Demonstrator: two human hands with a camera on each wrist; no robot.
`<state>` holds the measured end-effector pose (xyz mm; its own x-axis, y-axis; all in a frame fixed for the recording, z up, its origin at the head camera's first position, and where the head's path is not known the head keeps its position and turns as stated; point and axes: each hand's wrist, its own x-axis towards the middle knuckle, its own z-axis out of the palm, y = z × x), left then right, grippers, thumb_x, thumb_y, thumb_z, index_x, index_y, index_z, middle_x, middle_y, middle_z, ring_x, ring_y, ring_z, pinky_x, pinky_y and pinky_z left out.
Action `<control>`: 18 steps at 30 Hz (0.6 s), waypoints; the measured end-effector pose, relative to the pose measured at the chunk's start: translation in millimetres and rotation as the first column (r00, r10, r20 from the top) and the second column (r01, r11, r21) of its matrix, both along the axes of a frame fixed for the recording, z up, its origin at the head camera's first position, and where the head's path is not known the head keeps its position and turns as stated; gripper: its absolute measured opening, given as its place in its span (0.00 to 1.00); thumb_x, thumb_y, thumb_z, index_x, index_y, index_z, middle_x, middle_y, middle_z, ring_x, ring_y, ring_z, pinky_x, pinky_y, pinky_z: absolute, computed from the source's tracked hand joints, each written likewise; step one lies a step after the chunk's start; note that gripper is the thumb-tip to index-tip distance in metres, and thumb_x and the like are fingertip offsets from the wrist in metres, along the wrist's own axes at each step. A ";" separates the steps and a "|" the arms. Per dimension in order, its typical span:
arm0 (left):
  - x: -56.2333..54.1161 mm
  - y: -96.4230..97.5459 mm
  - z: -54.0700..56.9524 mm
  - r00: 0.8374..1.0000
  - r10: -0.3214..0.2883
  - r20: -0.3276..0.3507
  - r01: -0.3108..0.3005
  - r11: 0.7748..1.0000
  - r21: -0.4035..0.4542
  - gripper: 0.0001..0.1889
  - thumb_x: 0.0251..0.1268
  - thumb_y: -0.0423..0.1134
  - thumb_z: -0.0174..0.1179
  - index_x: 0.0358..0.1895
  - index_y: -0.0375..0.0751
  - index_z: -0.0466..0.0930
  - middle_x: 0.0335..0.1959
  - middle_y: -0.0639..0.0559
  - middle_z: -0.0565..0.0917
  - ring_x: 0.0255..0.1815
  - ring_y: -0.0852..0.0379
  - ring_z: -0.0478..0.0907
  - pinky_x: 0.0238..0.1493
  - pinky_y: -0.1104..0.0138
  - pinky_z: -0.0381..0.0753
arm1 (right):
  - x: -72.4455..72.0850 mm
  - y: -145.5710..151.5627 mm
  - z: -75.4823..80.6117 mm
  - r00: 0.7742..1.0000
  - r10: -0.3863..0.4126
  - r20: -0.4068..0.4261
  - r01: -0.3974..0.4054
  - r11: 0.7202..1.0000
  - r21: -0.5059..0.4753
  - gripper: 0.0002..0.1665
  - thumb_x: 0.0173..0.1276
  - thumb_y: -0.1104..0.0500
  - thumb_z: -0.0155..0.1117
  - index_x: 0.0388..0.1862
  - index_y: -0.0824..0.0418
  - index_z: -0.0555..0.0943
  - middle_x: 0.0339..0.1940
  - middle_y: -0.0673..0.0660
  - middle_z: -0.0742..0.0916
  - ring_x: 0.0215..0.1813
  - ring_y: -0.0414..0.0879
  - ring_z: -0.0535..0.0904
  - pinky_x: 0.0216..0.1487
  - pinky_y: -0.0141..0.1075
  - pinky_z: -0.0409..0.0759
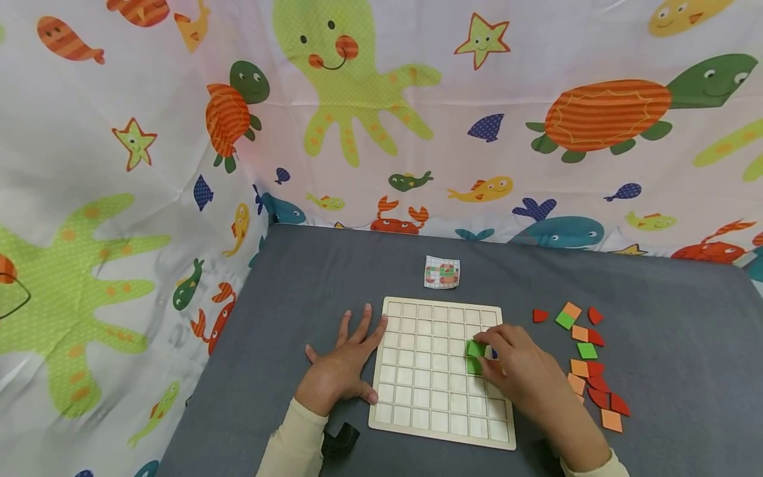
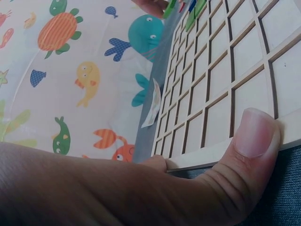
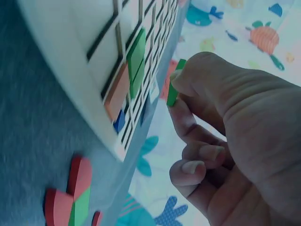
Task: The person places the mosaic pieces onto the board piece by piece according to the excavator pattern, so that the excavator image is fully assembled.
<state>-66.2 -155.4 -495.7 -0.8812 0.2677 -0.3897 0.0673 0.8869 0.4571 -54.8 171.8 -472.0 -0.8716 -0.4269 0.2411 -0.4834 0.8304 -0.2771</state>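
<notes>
A wooden grid board (image 1: 441,364) lies on the grey cloth. My right hand (image 1: 515,364) is over its right side, pinching a green square tile (image 3: 176,84) between thumb and fingers, apart from the board in the right wrist view. Set in the grid are green tiles (image 3: 136,61), an orange tile (image 3: 116,93) and a blue piece (image 3: 119,121); in the head view the right hand partly covers them. With fingers spread, my left hand (image 1: 340,368) touches the board's left edge; its thumb (image 2: 254,141) rests on the frame.
Beyond the board lies a small pattern card (image 1: 442,272). To the right are loose orange tiles (image 1: 611,421), green tiles (image 1: 587,350) and red rounded pieces (image 1: 619,404). A black object (image 1: 341,440) is by the left wrist. Sea-animal cloth (image 1: 405,132) hangs behind and at left.
</notes>
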 end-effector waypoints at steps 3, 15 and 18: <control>-2.0 -2.3 -10.2 1.000 0.005 0.003 -0.005 1.000 0.001 0.80 0.31 0.46 0.90 0.85 0.78 0.36 0.88 0.66 0.29 0.88 0.44 0.22 0.52 0.10 0.23 | 1.3 -6.2 -2.9 0.998 0.058 -0.030 -0.059 0.998 -0.004 0.23 0.56 0.61 0.85 0.51 0.59 0.88 0.48 0.55 0.85 0.50 0.50 0.83 0.35 0.42 0.89; 4.3 4.3 25.0 0.999 0.012 0.035 -0.012 1.000 -0.001 0.74 0.35 0.43 0.89 0.88 0.66 0.45 0.90 0.57 0.36 0.89 0.41 0.28 0.57 0.10 0.29 | 1.7 -21.4 -10.1 0.988 0.154 -0.005 -0.154 0.988 0.030 0.22 0.55 0.61 0.86 0.49 0.57 0.90 0.46 0.53 0.86 0.47 0.46 0.82 0.41 0.38 0.88; 3.2 3.6 21.9 0.999 0.005 0.037 -0.005 1.000 0.001 0.75 0.37 0.43 0.89 0.88 0.68 0.43 0.89 0.59 0.35 0.89 0.42 0.27 0.56 0.10 0.28 | 2.2 -23.5 -10.1 0.989 0.148 0.001 -0.148 0.988 0.042 0.20 0.55 0.61 0.87 0.48 0.55 0.91 0.45 0.52 0.86 0.46 0.45 0.81 0.36 0.36 0.86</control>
